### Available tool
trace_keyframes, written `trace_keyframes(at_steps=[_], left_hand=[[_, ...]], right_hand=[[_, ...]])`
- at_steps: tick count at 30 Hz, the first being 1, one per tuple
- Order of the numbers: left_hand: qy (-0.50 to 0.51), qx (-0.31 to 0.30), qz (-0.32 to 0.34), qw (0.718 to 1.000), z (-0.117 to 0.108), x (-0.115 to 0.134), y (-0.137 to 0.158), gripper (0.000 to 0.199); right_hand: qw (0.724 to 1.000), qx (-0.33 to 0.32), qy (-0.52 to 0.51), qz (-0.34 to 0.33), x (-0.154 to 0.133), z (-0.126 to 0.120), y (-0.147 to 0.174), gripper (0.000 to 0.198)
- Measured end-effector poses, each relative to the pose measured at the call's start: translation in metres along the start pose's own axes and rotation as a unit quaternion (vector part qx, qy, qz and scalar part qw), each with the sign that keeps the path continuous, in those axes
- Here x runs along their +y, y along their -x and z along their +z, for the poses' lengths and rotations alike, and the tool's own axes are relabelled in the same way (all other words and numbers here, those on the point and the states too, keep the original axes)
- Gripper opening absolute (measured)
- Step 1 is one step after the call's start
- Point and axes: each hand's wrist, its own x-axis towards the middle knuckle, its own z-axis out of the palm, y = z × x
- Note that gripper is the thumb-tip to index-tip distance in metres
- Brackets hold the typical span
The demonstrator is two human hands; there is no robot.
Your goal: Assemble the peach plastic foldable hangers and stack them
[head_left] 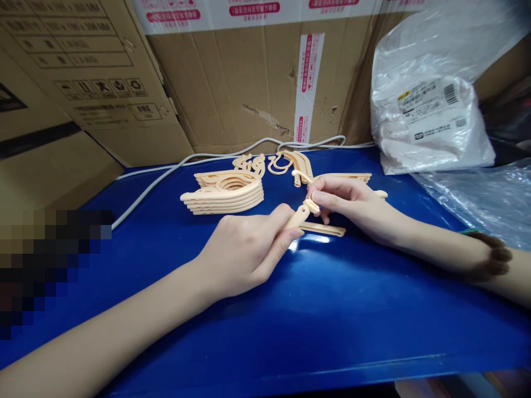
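My left hand (244, 249) is closed around a beige plastic hanger arm (301, 214), whose end with a round hole sticks out past the fingertips. Between the thumb and fingers of my right hand (346, 202) is a beige hanger hook (311, 206); its curved tip rises above the fingers. The hook's base meets or nearly meets the holed end; I cannot tell whether they are joined. Just beyond, a long beige strip-like piece (326, 228) lies on the blue table (332, 309). Left of the hands stands a neat stack of beige hanger arms (226, 202).
Loose hooks (251, 164) and more arms (302, 164) lie at the back. Behind my right hand is another beige piece (346, 177). A white cable (166, 176) runs along cardboard boxes (249, 83). A white plastic bag (431, 121) stands back right.
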Motion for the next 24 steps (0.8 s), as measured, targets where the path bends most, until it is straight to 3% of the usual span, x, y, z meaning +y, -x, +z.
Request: trace_keyframes(at_steps=[16,24], left_hand=[[-0.042,0.011,0.046,0.998,0.001,-0.0041,0.0006,0.023],[-0.131,0.031,0.094,0.986,-0.0062,-0.003,-0.002,0.025]], right_hand=[[0.997,-0.073,0.02,0.01,0.0046,-0.0076,-0.001,0.024],[0.997,-0.062,0.037,0.024,0.0016,-0.0063,-0.0011,0.024]])
